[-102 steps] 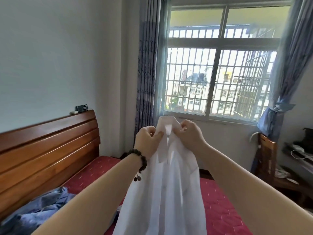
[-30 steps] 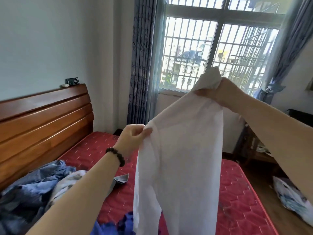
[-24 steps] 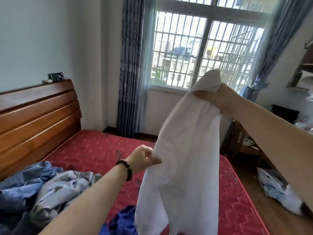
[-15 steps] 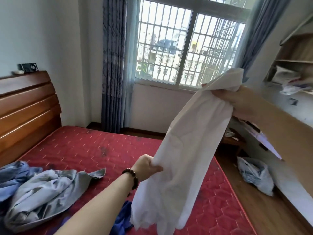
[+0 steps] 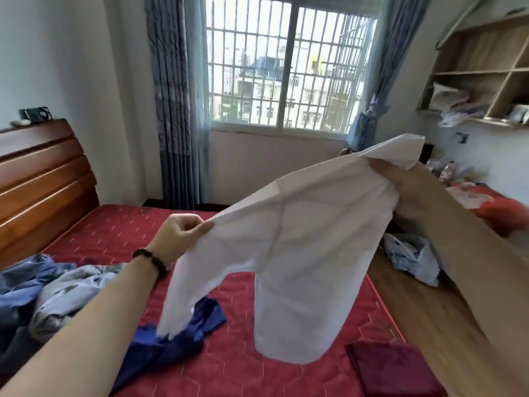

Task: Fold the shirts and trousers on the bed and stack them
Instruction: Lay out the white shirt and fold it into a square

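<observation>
Both hands, left (image 5: 183, 233) and right (image 5: 400, 179), pinch a white shirt (image 5: 292, 253) spread above the bed (image 5: 234, 365). Blue clothes (image 5: 57, 290) crowd its left side; the shirt hides the bed's middle.

- The white shirt (image 5: 297, 253) hangs stretched in the air over the bed (image 5: 114, 233), unfolded; one sleeve droops at its left, the body hangs lower at the middle.
- A dark blue garment (image 5: 183, 336) lies crumpled on the red mattress under that sleeve.
- Pale blue-grey clothes (image 5: 54, 293) sit in a rumpled heap near the headboard side.
- A dark red folded piece (image 5: 392, 371) lies flat at the near right corner.
</observation>
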### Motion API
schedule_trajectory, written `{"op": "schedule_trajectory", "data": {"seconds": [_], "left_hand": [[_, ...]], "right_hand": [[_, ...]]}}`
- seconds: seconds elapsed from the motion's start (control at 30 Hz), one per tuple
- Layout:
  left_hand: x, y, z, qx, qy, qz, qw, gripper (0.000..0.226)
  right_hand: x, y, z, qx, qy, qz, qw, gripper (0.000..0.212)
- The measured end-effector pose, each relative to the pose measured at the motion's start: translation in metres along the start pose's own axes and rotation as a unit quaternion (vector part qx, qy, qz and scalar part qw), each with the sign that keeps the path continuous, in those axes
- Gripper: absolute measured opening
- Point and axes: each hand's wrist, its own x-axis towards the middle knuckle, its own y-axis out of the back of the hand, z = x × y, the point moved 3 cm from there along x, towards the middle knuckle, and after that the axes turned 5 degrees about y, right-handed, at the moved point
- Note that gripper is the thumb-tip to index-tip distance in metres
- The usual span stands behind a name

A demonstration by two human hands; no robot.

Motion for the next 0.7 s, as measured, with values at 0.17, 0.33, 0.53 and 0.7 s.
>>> {"op": "schedule_trajectory", "data": {"seconds": [0.17,0.33,0.53,0.7], "left_hand": [[-0.083,-0.027,0.008,-0.013,0.038,0.036,0.999,0.041],[-0.138,-0.035,0.022,-0.014,0.037,0.051,0.998,0.027],[-0.141,-0.046,0.032,0.064,0.026,0.018,0.997,0.050],[-0.111,-0.067,-0.017,0.063,0.120,-0.030,0.990,0.051]], "right_hand": [[-0.075,0.044,0.028,0.009,-0.052,0.026,0.998,0.009],[-0.111,0.065,0.020,0.015,-0.056,0.050,0.997,0.019],[-0.099,0.067,0.030,-0.012,-0.039,0.070,0.997,0.022],[-0.062,0.065,0.086,-0.045,-0.054,0.066,0.995,0.021]]}}
